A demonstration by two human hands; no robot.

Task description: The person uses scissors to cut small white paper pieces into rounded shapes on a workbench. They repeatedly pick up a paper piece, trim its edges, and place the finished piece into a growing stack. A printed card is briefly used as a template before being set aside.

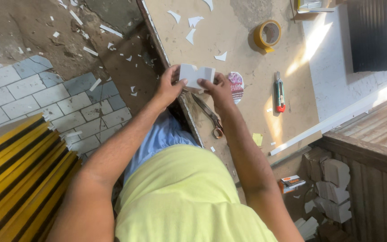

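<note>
Both hands hold one small white piece [196,75] up over the near edge of the tabletop [229,36]. The left hand [169,87] pinches its left side and the right hand [220,89] pinches its right side, so the fingers of both are closed on it. I think two hands keep it steady and turn its flat face up so it is easy to look at.

Scissors [209,115] lie just under the right hand, close enough to grab. A box cutter [279,93] with a red tip lies a bit to the right, and a roll of yellow tape [268,34] sits farther away. A round printed lid [237,85] peeks out behind the right hand.

White scraps [194,20] lie on the tabletop and the floor. A small orange and white box [291,183] lies low on the right, and I cannot see what is inside it. Yellow and black boards [19,175] are stacked on the left.
</note>
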